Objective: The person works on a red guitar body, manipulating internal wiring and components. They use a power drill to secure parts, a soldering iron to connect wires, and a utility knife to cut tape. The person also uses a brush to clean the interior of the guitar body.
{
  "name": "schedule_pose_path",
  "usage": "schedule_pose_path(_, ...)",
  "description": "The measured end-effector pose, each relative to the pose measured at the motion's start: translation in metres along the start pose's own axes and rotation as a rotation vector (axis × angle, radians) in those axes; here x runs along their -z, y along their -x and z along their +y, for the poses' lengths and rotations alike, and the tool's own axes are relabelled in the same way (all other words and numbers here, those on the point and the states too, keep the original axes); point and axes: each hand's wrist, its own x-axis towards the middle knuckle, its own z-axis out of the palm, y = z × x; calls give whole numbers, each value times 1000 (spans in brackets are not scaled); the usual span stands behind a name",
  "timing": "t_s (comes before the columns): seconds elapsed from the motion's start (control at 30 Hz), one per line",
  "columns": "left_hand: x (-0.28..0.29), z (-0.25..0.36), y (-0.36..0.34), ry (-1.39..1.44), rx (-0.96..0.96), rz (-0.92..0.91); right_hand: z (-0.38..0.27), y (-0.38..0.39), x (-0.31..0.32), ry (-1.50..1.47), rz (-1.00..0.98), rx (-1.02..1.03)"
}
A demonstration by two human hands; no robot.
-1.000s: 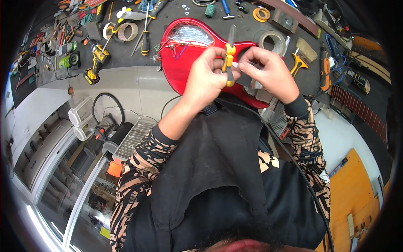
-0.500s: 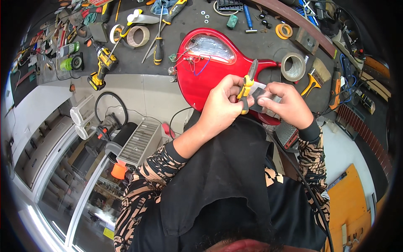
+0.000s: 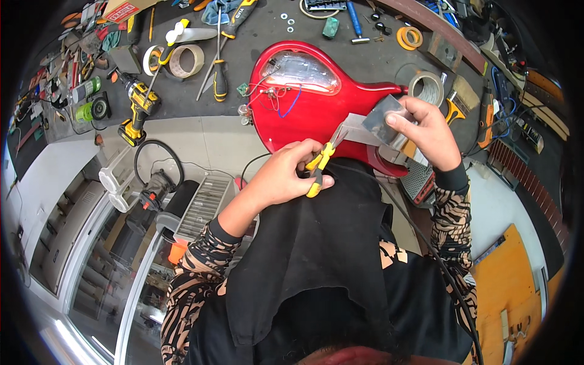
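Observation:
My left hand (image 3: 286,173) is closed round a pair of snips (image 3: 320,167) with yellow-and-black handles, their narrow metal jaws pointing up and to the right. In my right hand (image 3: 432,131) is a roll of silver foil tape (image 3: 384,115), pinched between thumb and fingers. A pale strip (image 3: 354,129) reaches from it toward the snips' tips; I cannot tell whether they touch. Beneath both hands, a red guitar body (image 3: 267,121) lies at the bench's near edge. Its cavity (image 3: 301,72) is lined with shiny foil, and loose wires (image 3: 280,92) come out beside it.
Left on the bench are a yellow-black drill (image 3: 140,106), screwdrivers (image 3: 219,82) and masking tape rolls (image 3: 187,61). A grey tape roll (image 3: 426,89), brush (image 3: 463,100) and orange tape (image 3: 409,38) are at the right. A black cable (image 3: 420,228) runs past my right arm.
My hands have moved apart: the left, with the snips, down and left; the right, with the foil tape, slightly up and right. The pale strip now shows between them.

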Motion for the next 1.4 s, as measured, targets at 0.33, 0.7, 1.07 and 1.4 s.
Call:
schedule_pose_path(0.33,-17,8,-8,-14,-59,-65,2,-2,-10,-35,-21,-19)
schedule_pose_path(0.7,-27,18,-21,138,18,-94,22,-2,-10,-119,-37,0)
schedule_pose_path(1.07,-27,15,-25,82,-16,-96,21,-1,-11,-143,-39,-28)
schedule_pose_path(1.4,-23,15,-28,97,-5,-98,20,-10,-8,-142,-80,-51)
